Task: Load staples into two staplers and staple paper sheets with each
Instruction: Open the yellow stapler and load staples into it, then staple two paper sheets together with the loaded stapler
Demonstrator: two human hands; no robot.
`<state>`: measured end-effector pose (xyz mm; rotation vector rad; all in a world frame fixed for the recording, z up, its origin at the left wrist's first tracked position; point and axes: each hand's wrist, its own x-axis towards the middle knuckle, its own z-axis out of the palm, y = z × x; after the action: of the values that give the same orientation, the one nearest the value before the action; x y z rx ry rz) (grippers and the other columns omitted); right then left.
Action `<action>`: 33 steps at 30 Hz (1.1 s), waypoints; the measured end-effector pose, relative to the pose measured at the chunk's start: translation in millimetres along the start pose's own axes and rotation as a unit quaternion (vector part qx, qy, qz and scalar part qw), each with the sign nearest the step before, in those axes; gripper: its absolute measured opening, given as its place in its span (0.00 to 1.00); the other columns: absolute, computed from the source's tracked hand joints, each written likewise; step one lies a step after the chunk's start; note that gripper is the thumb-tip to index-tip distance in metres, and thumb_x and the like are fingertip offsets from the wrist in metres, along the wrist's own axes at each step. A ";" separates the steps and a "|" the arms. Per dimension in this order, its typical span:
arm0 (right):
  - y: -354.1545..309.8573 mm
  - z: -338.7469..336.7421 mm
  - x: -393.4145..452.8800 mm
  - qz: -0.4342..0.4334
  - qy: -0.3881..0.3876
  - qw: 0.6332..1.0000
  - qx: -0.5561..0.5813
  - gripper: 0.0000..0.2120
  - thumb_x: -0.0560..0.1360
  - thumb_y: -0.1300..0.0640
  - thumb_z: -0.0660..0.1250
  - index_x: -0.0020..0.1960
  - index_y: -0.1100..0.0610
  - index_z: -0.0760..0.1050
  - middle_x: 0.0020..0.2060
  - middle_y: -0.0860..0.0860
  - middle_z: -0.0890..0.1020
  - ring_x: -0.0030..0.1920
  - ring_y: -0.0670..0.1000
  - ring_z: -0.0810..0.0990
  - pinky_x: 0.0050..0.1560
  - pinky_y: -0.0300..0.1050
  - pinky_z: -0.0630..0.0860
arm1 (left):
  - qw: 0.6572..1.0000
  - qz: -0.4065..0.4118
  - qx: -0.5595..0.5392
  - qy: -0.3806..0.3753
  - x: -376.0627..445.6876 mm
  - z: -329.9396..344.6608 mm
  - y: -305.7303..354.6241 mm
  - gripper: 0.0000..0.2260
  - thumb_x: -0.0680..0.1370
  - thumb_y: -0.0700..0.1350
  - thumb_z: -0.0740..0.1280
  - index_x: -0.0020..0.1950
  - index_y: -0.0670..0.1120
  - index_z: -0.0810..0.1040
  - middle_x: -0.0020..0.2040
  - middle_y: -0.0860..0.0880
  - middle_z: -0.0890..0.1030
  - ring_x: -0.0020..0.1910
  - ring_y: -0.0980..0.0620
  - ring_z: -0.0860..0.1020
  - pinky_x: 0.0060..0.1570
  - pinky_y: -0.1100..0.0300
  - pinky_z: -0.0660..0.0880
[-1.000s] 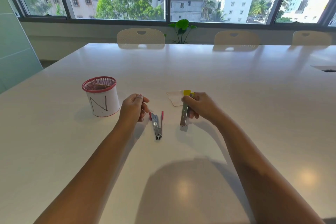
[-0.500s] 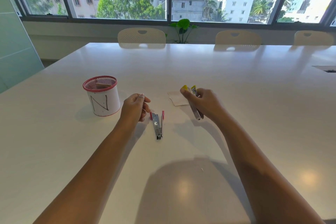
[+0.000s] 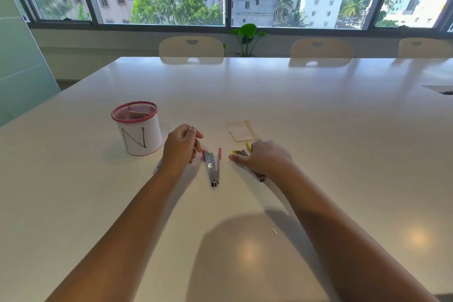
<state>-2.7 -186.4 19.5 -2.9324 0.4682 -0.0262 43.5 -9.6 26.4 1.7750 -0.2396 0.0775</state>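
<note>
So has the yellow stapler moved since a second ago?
Yes. The yellow stapler was held up on end; now it lies low on the table under the right hand, just below the paper.

bare table (image 3: 245, 86) beyond the paper sheets (image 3: 242, 130), mesh cup (image 3: 137, 130) blocking left, red stapler (image 3: 213, 167) between hands

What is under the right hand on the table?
The yellow stapler lies under the right hand; its yellow end and a metal tip near the wrist show. The hand covers its middle, so whether staples are loaded cannot be seen.
</note>
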 end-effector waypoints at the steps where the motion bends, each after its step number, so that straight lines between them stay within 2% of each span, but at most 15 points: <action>1: 0.2 0.1 0.5 0.003 -0.003 1.000 0.002 0.29 0.70 0.29 0.56 0.44 0.56 0.72 0.43 0.54 0.76 0.43 0.54 0.74 0.39 0.43 0.68 | 1.000 0.001 0.003 0.000 0.5 0.2 -0.7 0.14 0.81 0.42 0.54 0.37 0.45 0.72 0.28 0.46 0.73 0.17 0.59 0.66 0.20 0.66 0.63; 4: 0.2 -0.3 1.7 0.010 -0.004 1.000 0.003 0.31 0.72 0.30 0.54 0.47 0.58 0.73 0.44 0.56 0.77 0.45 0.56 0.75 0.40 0.44 0.69 | 1.000 0.009 0.026 -0.003 1.2 1.3 -3.2 0.14 0.81 0.42 0.54 0.38 0.45 0.72 0.28 0.46 0.74 0.17 0.59 0.67 0.20 0.67 0.64; 6: -0.4 -0.5 1.7 0.014 -0.006 1.000 0.007 0.32 0.73 0.30 0.53 0.48 0.60 0.74 0.42 0.55 0.75 0.44 0.56 0.75 0.40 0.44 0.69 | 0.999 0.017 0.042 -0.004 1.6 2.1 -4.0 0.13 0.81 0.42 0.54 0.38 0.45 0.73 0.28 0.46 0.74 0.18 0.59 0.67 0.21 0.67 0.65; 9: 0.3 -0.4 2.3 0.024 -0.012 0.999 0.034 0.34 0.73 0.30 0.49 0.46 0.60 0.74 0.43 0.55 0.77 0.45 0.56 0.76 0.41 0.45 0.70 | 0.998 0.035 0.061 -0.003 1.2 3.2 -4.8 0.13 0.81 0.43 0.54 0.38 0.46 0.72 0.28 0.47 0.74 0.21 0.57 0.68 0.23 0.64 0.67; 10: 1.4 -1.4 2.4 0.032 -0.008 0.998 0.048 0.35 0.73 0.30 0.47 0.47 0.61 0.75 0.46 0.56 0.79 0.46 0.57 0.77 0.41 0.46 0.69 | 0.997 0.041 0.066 -0.004 0.8 3.3 -5.3 0.13 0.81 0.43 0.55 0.38 0.46 0.72 0.28 0.47 0.75 0.23 0.55 0.68 0.24 0.64 0.67; 12: 5.9 -3.1 3.5 0.052 0.024 0.996 0.071 0.36 0.74 0.31 0.47 0.57 0.61 0.71 0.52 0.59 0.79 0.51 0.58 0.77 0.43 0.48 0.69 | 0.996 0.051 0.070 -0.005 0.7 2.6 -6.6 0.13 0.81 0.43 0.55 0.39 0.46 0.73 0.29 0.47 0.75 0.23 0.56 0.69 0.24 0.65 0.67; 14: 11.7 -1.6 6.0 0.050 0.072 0.992 0.094 0.33 0.75 0.33 0.49 0.64 0.60 0.65 0.57 0.59 0.77 0.58 0.60 0.75 0.47 0.50 0.70 | 0.995 0.057 0.076 -0.009 1.0 2.1 -7.6 0.13 0.81 0.44 0.55 0.39 0.46 0.73 0.29 0.47 0.75 0.21 0.59 0.70 0.23 0.67 0.68; 16: 16.1 3.2 9.2 0.001 0.098 0.988 0.121 0.28 0.77 0.37 0.51 0.66 0.56 0.63 0.61 0.56 0.76 0.63 0.58 0.71 0.55 0.52 0.69 | 0.995 0.060 0.081 -0.011 1.4 2.2 -8.5 0.13 0.80 0.44 0.56 0.38 0.47 0.73 0.29 0.46 0.75 0.20 0.60 0.70 0.23 0.67 0.68; 18: 17.5 9.2 12.0 -0.047 0.078 0.988 0.127 0.24 0.79 0.41 0.50 0.70 0.51 0.61 0.66 0.54 0.74 0.68 0.56 0.66 0.62 0.53 0.65 | 0.994 0.062 0.084 -0.010 1.6 2.7 -9.2 0.13 0.80 0.44 0.56 0.38 0.47 0.73 0.29 0.46 0.75 0.20 0.59 0.70 0.22 0.68 0.68; 21: 17.7 15.6 14.9 -0.047 0.042 0.990 0.127 0.22 0.81 0.44 0.46 0.72 0.48 0.60 0.68 0.54 0.72 0.70 0.54 0.64 0.68 0.55 0.60 | 0.994 0.065 0.090 -0.005 1.9 2.8 -9.9 0.13 0.80 0.43 0.56 0.38 0.47 0.73 0.28 0.47 0.76 0.19 0.59 0.70 0.21 0.69 0.68; 24: 18.8 10.6 15.9 -0.014 0.073 0.989 0.129 0.20 0.80 0.45 0.49 0.69 0.49 0.65 0.63 0.55 0.76 0.66 0.56 0.70 0.66 0.55 0.61 | 0.993 0.066 0.096 -0.005 2.2 2.5 -9.4 0.12 0.80 0.44 0.56 0.38 0.47 0.73 0.29 0.47 0.76 0.20 0.60 0.71 0.22 0.69 0.68; 27: 23.2 3.8 16.6 0.021 0.134 0.985 0.111 0.17 0.79 0.48 0.57 0.66 0.51 0.67 0.61 0.55 0.76 0.63 0.57 0.72 0.62 0.54 0.64 | 0.993 0.068 0.096 -0.002 2.4 2.2 -8.7 0.12 0.80 0.44 0.56 0.39 0.46 0.73 0.29 0.47 0.76 0.20 0.59 0.71 0.24 0.66 0.70; 30: 27.7 4.6 17.2 0.060 0.106 0.989 0.084 0.25 0.75 0.44 0.63 0.69 0.51 0.63 0.64 0.56 0.70 0.67 0.58 0.67 0.62 0.56 0.64 | 0.993 0.068 0.094 -0.001 2.2 2.3 -7.1 0.12 0.80 0.43 0.56 0.39 0.45 0.73 0.29 0.47 0.76 0.23 0.56 0.71 0.26 0.64 0.69; 33: 28.7 8.0 19.7 0.077 0.079 0.992 0.058 0.27 0.75 0.42 0.62 0.70 0.51 0.62 0.66 0.55 0.70 0.69 0.57 0.64 0.63 0.55 0.63 | 0.993 0.071 0.096 -0.002 1.4 3.1 -6.6 0.12 0.80 0.43 0.56 0.39 0.46 0.73 0.28 0.47 0.76 0.22 0.57 0.71 0.26 0.64 0.70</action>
<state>7.5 -218.0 6.5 -2.7832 0.6901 -0.2574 46.0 -11.4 19.6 1.9477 -0.3714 0.2046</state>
